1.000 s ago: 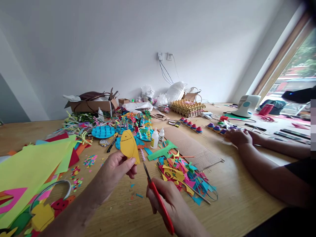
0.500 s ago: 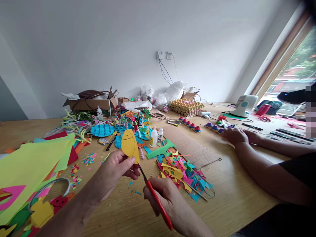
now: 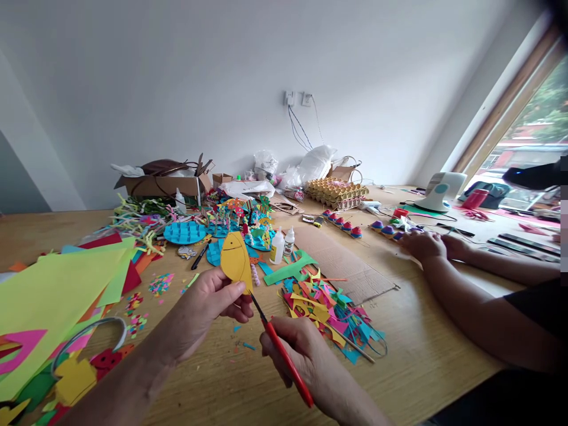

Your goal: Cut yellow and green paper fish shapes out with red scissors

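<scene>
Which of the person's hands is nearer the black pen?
Left: the left hand is close on the near side of the black pen, slightly right; the right hand, holding red scissors, is farther off, right and nearer the viewer.

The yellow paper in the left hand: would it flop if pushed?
The yellow paper is probably fairly stiff: its top doesn't droop though the left hand pinches only its lower end. It looks thin, so it's likely light and may bend under a push.
</scene>
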`<state>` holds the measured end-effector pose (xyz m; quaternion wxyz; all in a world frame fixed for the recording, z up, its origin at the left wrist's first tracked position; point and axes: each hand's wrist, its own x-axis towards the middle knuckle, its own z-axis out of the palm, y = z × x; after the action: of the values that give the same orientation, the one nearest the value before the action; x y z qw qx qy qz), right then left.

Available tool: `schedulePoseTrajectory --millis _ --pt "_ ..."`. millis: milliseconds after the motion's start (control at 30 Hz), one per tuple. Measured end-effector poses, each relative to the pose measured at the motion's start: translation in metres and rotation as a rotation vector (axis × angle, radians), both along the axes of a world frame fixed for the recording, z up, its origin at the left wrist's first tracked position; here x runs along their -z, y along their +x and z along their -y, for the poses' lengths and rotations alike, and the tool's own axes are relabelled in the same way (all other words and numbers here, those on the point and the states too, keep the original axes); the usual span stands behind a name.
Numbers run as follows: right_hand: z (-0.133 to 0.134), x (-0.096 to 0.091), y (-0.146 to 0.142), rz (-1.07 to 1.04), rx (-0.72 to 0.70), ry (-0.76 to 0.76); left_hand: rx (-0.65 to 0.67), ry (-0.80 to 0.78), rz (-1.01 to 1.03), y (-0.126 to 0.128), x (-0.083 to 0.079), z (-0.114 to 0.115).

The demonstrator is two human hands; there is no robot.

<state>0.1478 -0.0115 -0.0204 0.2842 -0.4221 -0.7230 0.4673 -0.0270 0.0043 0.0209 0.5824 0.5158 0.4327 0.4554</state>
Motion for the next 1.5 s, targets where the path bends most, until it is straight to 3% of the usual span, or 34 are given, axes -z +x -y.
schedulePoseTrajectory --millis 767,1500 --pt "0.000 -0.005 0.001 0.011 0.006 0.040 -0.003 -0.004 -0.006 0.001 0.004 -0.003" --pt "0.002 -0.003 0.002 0.009 0.002 0.000 0.016 -0.025 -0.091 0.001 -0.006 -0.001"
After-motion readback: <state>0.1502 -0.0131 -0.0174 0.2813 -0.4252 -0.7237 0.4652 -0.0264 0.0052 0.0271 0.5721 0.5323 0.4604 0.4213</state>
